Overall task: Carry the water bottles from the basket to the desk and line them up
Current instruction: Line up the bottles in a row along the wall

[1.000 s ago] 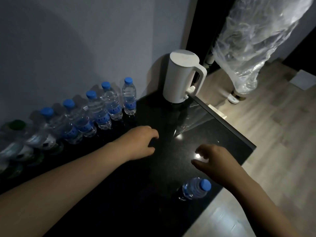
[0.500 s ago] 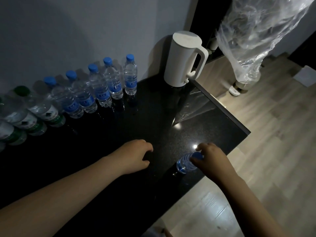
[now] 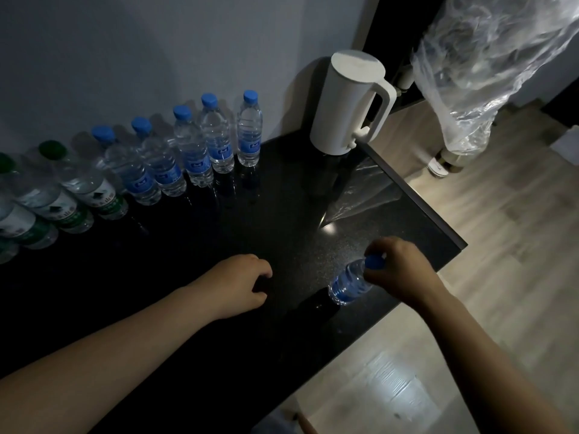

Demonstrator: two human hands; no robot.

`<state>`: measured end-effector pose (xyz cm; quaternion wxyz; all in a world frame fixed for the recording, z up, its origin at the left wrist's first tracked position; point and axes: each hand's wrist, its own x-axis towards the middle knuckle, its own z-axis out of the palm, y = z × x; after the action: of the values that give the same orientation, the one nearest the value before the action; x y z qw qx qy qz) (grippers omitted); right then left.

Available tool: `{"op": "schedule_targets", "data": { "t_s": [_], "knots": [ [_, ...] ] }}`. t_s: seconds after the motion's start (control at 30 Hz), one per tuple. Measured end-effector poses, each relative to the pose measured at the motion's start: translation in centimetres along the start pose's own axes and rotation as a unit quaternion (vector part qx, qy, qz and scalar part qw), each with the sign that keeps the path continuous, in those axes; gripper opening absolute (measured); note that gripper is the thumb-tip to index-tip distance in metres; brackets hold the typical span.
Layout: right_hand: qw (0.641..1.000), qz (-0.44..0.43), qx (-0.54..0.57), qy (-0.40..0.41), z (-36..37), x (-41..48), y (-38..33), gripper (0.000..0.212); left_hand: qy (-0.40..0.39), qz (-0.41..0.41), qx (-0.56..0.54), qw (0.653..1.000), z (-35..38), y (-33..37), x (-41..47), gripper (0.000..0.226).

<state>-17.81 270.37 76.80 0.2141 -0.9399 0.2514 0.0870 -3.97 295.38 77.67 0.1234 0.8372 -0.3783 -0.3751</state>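
A blue-capped water bottle (image 3: 349, 281) stands near the front right edge of the black desk (image 3: 282, 220). My right hand (image 3: 399, 269) grips it at the cap and neck. My left hand (image 3: 239, 283) hovers over the desk to the bottle's left, fingers loosely curled, holding nothing. Along the wall stands a row of several blue-capped bottles (image 3: 219, 136), and left of them several green-capped bottles (image 3: 81, 189). No basket is visible.
A white electric kettle (image 3: 352, 104) stands at the desk's far right corner. A clear plastic-wrapped object (image 3: 488, 67) hangs beyond the desk over the wooden floor (image 3: 517, 245). The desk's right edge runs diagonally beside my right hand.
My right hand came down from above the desk onto the lone bottle's cap and now grips it. My left hand drew back toward me. The camera view shifted lower.
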Motion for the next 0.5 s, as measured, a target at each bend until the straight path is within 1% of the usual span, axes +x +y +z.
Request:
{"op": "schedule_targets", "data": {
  "t_s": [0.1, 0.17, 0.3, 0.5],
  "knots": [
    [1.000, -0.025, -0.011, 0.013, -1.7, 1.7, -0.6, 0.032, 0.014, -0.001, -0.004, 1.000, -0.4, -0.3, 0.2, 0.042],
    [0.999, -0.037, -0.013, 0.033, -2.6, 3.0, -1.3, 0.028, 0.027, -0.003, -0.007, 1.000, -0.8, -0.5, 0.2, 0.040],
    [0.998, -0.041, -0.008, 0.052, -4.6, 6.6, -3.3, 0.020, 0.044, -0.010, -0.017, 0.999, -2.1, -1.1, 0.6, 0.039],
    [0.997, -0.043, -0.016, 0.066, -6.7, 13.4, -6.9, 0.021, 0.068, -0.031, -0.020, 0.997, -4.5, -3.1, 1.7, 0.038]
  ]
}}
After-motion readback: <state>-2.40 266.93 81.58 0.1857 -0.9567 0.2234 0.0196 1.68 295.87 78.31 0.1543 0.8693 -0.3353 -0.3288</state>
